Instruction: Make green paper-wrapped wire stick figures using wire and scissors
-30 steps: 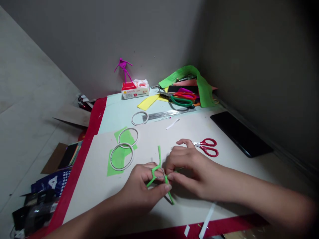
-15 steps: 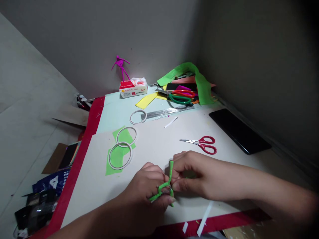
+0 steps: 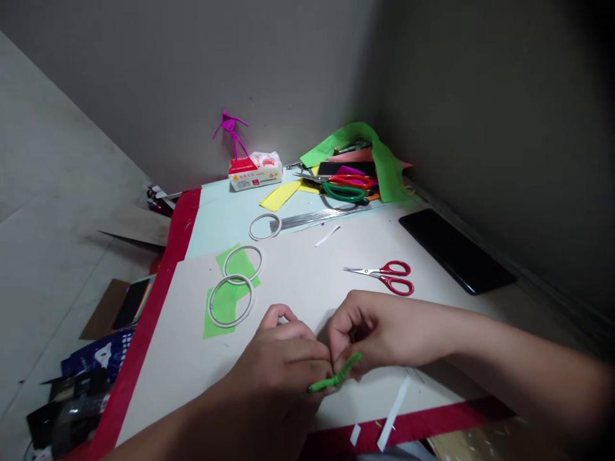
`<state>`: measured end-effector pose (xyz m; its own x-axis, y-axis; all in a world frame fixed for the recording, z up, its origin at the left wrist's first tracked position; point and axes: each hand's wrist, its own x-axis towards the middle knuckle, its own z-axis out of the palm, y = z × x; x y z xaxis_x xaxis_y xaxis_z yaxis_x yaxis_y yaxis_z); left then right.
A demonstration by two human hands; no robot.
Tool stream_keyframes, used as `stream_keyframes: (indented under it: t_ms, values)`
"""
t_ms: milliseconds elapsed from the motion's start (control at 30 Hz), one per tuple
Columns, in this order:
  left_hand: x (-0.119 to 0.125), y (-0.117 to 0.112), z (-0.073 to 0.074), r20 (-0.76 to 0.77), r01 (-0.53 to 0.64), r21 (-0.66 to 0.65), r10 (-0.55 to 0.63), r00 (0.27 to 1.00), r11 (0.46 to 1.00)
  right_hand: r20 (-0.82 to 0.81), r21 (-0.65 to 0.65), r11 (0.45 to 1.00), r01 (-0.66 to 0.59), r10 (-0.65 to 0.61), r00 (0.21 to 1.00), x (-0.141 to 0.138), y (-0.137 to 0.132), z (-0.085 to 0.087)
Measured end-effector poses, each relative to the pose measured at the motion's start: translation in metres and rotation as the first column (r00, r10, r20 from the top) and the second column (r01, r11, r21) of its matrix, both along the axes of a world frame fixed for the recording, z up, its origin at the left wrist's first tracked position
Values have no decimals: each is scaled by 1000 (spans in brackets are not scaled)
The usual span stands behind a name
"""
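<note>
Near the front of the table, my left hand (image 3: 288,362) is closed round a thin, bent green-wrapped wire (image 3: 335,378). My right hand (image 3: 368,333) pinches at the same piece from the other side, its thumb and fingertips touching my left fingers. One green end sticks out up and to the right between the hands; the rest is hidden by the fingers. Beyond my right hand lie small red-handled scissors (image 3: 382,276), blades pointing left. Left of the hands, two white tape rings (image 3: 232,323) overlap on green paper pieces (image 3: 211,330).
At the back, a purple wire figure (image 3: 230,128) stands on a tissue pack (image 3: 254,176). Thin metal wires (image 3: 312,219) lie by another ring (image 3: 251,232). Larger scissors (image 3: 343,191) rest among coloured paper. A black phone (image 3: 456,250) lies right; white strips (image 3: 394,413) lie in front.
The green-wrapped wire has turned in my hands: its upright end now leans right, and the bare metal loop is out of sight. My left fingers have curled further over it.
</note>
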<state>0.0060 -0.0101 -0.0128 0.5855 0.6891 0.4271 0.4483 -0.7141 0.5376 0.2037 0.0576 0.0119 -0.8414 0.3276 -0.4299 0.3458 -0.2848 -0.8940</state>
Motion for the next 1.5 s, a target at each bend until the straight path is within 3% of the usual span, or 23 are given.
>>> stream_keyframes:
  t_ms: [333,500,667,900,1033,1500]
  values:
    - [-9,2,5,-130,-18,45,24,991,999,-6,-107,993,46,-47,999,-4,0,-4]
    - [-11,3,14,-83,2,33,0,997,999,-54,-160,987,34,-43,998,-7,0,-9]
    - [-8,1,21,-36,-59,-26,58,998,998,-79,-237,970,54,-75,994,-8,0,-10]
    - [-11,4,16,-74,-30,-14,29,997,999,-93,-216,975,41,-63,994,-6,-1,-16]
    - [-10,4,16,-26,-76,15,76,997,997,-79,-224,972,70,-90,993,-8,0,-14]
    - [-11,6,17,-25,-29,112,32,999,993,-43,-317,944,91,-110,993,-7,2,-17]
